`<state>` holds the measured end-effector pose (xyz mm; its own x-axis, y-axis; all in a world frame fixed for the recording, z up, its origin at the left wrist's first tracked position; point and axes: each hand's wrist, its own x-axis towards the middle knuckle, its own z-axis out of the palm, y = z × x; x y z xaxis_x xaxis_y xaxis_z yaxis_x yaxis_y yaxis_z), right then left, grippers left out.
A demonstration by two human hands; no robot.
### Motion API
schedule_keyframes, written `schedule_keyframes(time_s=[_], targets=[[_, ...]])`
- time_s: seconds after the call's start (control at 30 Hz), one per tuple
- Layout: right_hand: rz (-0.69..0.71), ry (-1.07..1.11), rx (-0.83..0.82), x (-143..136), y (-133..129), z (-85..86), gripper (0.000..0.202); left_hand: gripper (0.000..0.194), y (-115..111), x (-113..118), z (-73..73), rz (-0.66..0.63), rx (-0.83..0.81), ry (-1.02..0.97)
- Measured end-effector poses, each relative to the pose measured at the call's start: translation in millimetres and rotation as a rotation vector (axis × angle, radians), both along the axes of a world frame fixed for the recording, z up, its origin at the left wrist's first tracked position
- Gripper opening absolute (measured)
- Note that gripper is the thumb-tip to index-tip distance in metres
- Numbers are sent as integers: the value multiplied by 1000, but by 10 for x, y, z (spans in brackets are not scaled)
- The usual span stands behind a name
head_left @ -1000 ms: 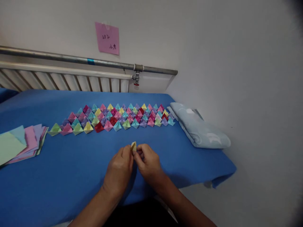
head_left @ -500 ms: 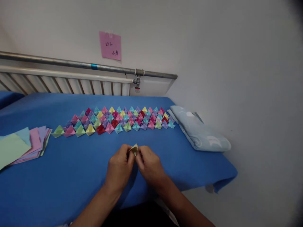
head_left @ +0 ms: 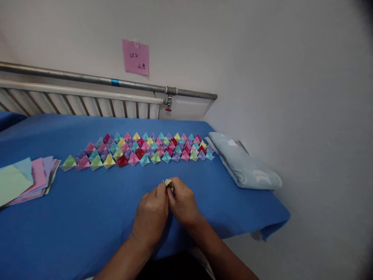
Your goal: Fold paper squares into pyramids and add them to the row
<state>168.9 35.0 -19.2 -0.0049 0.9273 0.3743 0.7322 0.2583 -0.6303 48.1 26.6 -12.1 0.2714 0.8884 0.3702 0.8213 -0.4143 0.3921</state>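
My left hand (head_left: 152, 214) and my right hand (head_left: 183, 204) meet over the near middle of the blue cloth (head_left: 101, 210), fingertips pressed together around a small folded yellow paper piece (head_left: 168, 182). Only its top corner shows above my fingers. Beyond my hands, several small folded paper shapes (head_left: 142, 149) in pink, red, green, yellow, teal and purple lie in rows across the cloth. A fanned stack of coloured paper sheets (head_left: 25, 179) lies at the left.
A folded light-blue cloth bundle (head_left: 243, 161) rests at the right end of the table. Behind the table run a white radiator (head_left: 78, 103) and a metal pipe (head_left: 116, 82). A pink note (head_left: 135, 56) is stuck on the wall. The table's right edge drops off near the wall.
My hands have closed in tighter on the yellow piece, hiding more of it. The view has shifted slightly.
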Motion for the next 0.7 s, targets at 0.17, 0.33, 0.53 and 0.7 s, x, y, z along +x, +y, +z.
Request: schedule_keyframes(time_s=[0.17, 0.33, 0.53, 0.7], targets=[[-4, 164, 10, 19, 2, 15, 12, 26, -48, -5, -31, -100, 0, -188], [-17, 659, -179, 53, -1, 77, 5, 31, 67, -178, -3, 18, -267, -685], [32, 1114, -374, 33, -5, 29, 23, 48, 182, -192, 74, -51, -933, -1299], [44, 1144, -408, 14, -23, 31, 26, 40, 138, -125, 73, -24, -1019, -1499]])
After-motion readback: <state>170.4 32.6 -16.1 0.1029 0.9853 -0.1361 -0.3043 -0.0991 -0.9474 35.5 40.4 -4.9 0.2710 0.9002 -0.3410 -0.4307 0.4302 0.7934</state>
